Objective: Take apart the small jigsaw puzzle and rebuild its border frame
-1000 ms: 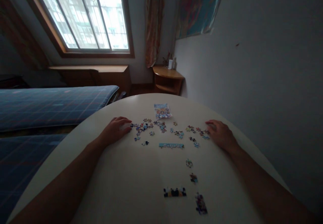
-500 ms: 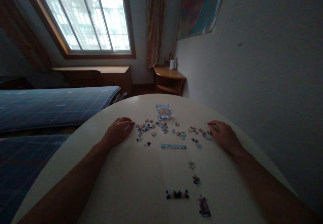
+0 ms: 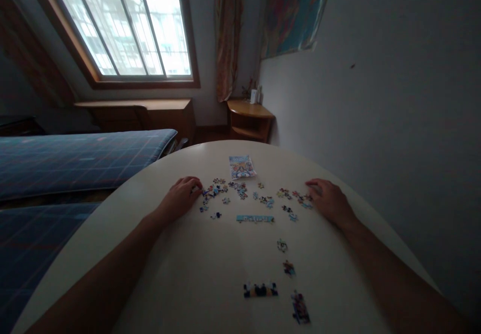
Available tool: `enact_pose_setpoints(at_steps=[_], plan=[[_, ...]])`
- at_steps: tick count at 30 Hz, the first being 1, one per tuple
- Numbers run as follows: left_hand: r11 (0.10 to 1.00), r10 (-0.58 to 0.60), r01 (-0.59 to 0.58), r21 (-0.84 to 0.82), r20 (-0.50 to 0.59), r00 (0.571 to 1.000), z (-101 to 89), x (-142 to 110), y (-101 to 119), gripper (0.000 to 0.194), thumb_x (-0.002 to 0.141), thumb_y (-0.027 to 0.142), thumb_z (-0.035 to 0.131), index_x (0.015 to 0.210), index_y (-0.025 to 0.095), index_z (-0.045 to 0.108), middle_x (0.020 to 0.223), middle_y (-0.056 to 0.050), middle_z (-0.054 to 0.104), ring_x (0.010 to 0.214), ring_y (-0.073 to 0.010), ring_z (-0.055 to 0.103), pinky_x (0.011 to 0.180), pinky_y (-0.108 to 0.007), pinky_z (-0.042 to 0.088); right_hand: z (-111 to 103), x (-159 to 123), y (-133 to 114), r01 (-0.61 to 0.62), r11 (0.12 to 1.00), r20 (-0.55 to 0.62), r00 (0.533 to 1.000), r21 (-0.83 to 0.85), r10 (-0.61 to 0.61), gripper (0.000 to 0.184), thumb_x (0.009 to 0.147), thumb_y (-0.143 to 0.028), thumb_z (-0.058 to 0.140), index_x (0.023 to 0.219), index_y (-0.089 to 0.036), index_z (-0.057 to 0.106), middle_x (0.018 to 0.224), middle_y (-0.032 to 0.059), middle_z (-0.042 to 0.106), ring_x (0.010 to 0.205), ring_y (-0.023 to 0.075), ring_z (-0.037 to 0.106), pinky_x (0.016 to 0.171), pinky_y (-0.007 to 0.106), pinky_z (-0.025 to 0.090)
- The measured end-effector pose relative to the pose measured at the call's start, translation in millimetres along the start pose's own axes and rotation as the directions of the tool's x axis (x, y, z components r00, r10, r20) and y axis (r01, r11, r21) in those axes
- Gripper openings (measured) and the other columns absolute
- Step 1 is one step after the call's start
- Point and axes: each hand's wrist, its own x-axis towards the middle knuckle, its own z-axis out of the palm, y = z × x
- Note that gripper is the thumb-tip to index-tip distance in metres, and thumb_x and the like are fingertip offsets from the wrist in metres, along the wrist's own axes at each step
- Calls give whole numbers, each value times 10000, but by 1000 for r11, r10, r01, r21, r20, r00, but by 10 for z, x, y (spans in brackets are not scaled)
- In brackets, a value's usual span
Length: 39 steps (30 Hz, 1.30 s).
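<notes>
My left hand [image 3: 184, 193] rests on the table, fingers loosely bent and apart, its fingertips at the edge of a pile of loose puzzle pieces [image 3: 214, 190]. Opposite it, my right hand [image 3: 327, 198] lies with fingers partly stretched beside another small group of puzzle pieces [image 3: 302, 199]. No piece shows clearly in either hand. Between them lie more scattered pieces and a joined light-blue puzzle strip [image 3: 255, 219]. Closer to me are a dark joined puzzle section [image 3: 260, 290], an upright-lying joined section [image 3: 300, 307] and two smaller pieces, one of them greenish [image 3: 282, 245].
A printed picture sheet [image 3: 242, 167] lies behind the pieces on the round white table [image 3: 188, 269]. To the left is a bed with a blue plaid mattress [image 3: 82, 161]. A wall runs along the right; a wooden corner stand [image 3: 250, 108] is beyond the table.
The whole view has shifted slightly, so things sit a little farther left. My left fingers are now more bent and closer to the left pile. My right hand looks nearly the same.
</notes>
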Motion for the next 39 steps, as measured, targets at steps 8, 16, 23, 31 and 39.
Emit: enact_pose_setpoints(at_steps=[8,16,23,31,39], plan=[[997,-11,8,-83,-31,999,-38,1,11,200,895,368,553,957,197,637,1013,-87,691,1036,-269,614,951,-412,483,-17,-16,-15,-4,1000,12,1000,18,3,287,850,-242,532,1069,-194,712,1179,121,692,1096,305,627,998,483,475],[987,31,-49,-150,-121,992,-126,10,387,211,907,331,560,956,213,727,952,-63,742,933,-229,646,903,-374,485,-18,-15,16,24,998,17,1000,57,-25,276,867,-259,523,1055,-180,708,1210,120,686,1146,296,614,1051,481,446],[920,86,97,-379,438,895,-218,-106,1126,134,810,320,690,840,209,759,786,-11,749,709,-155,668,668,-244,476,-22,-17,-1,0,999,26,1000,43,-2,278,856,-242,532,1061,-185,711,1210,119,686,1143,297,616,1049,484,450],[902,-6,269,-336,615,789,-225,-289,1468,149,780,325,707,834,212,787,740,-12,731,660,-150,642,600,-234,431,-11,-7,5,20,999,14,1000,29,-20,268,857,-258,533,1048,-195,711,1188,110,692,1130,295,620,1036,482,459],[966,-42,172,-192,541,840,-189,-357,1649,90,754,316,769,806,243,780,852,-14,747,770,-188,652,682,-282,436,-11,7,7,-10,1000,29,1000,18,10,275,850,-269,541,1058,-210,711,1196,103,689,1114,305,624,1017,494,469]])
